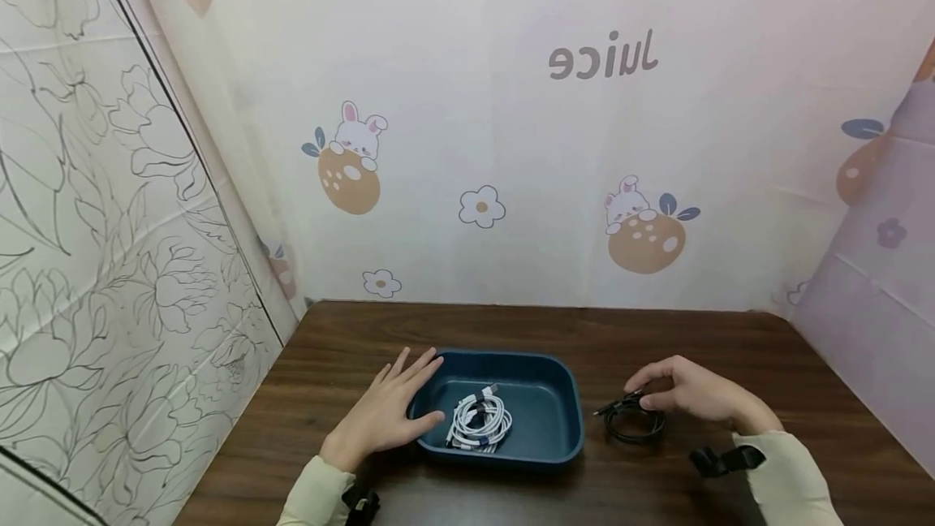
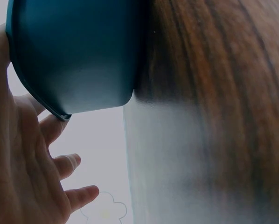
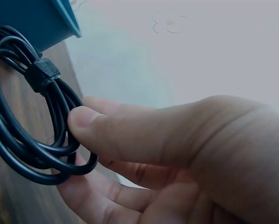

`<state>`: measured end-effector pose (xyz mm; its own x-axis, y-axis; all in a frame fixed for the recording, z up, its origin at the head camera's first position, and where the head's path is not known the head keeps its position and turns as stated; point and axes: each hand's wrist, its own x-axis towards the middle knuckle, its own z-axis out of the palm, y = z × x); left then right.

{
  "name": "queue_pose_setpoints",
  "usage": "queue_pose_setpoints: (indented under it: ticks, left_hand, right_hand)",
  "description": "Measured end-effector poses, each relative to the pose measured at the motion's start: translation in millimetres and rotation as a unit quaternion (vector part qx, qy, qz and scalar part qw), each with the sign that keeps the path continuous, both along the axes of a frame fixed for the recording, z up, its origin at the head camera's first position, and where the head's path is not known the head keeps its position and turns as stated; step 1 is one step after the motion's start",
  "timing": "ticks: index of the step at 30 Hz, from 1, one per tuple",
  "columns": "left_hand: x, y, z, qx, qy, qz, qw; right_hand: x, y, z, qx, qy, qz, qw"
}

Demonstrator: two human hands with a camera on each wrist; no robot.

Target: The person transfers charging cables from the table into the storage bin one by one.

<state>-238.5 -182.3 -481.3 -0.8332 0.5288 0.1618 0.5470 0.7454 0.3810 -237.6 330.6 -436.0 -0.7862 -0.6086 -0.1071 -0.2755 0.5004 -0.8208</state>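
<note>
A black cable, coiled and bound with a fabric strap, is pinched between the thumb and fingers of my right hand. In the right wrist view the coil fills the left side, the thumb lying across its edge. My left hand rests on the left rim of a dark blue tray, its fingers spread. The left wrist view shows the outer wall of the tray with the fingers stretched out by its rim. Inside the tray, toward its left side, lies a coiled white cable with dark ties.
Everything stands on a dark wooden table. Behind it hangs a pale curtain printed with rabbits and fruit. A white sheet with flower drawings runs along the left side. Each sleeve carries a black wrist strap.
</note>
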Motion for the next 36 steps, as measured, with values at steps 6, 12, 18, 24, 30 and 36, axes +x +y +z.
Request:
queue_pose_setpoints:
  ticks: [6,12,18,24,30,36]
  left_hand:
    - [-0.1,0.2,0.3,0.003,0.004,-0.003,1.0]
    - [-1.1,2.5,1.6,0.001,0.004,-0.008,1.0]
    - [-2.8,2.0,1.4,-0.005,0.004,-0.007,1.0]
    - [-3.4,2.6,0.1,-0.004,0.004,-0.007,1.0]
    - [-1.6,1.2,0.1,-0.003,0.007,-0.005,1.0]
    - [-0.4,0.6,0.2,0.001,0.008,-0.004,1.0]
  right_hand:
    - [-0.3,4.7,4.5,0.016,0.026,-0.022,0.999]
    - [3.2,7.6,5.7,0.03,0.05,-0.03,0.998]
    - [5.1,5.3,11.7,0.047,0.08,-0.05,0.994]
    - [6.6,6.2,16.7,0.053,0.089,-0.09,0.99]
    - [6.8,4.6,20.1,0.058,0.118,-0.126,0.983]
    - [7.7,3.1,22.4,0.064,0.128,-0.147,0.979]
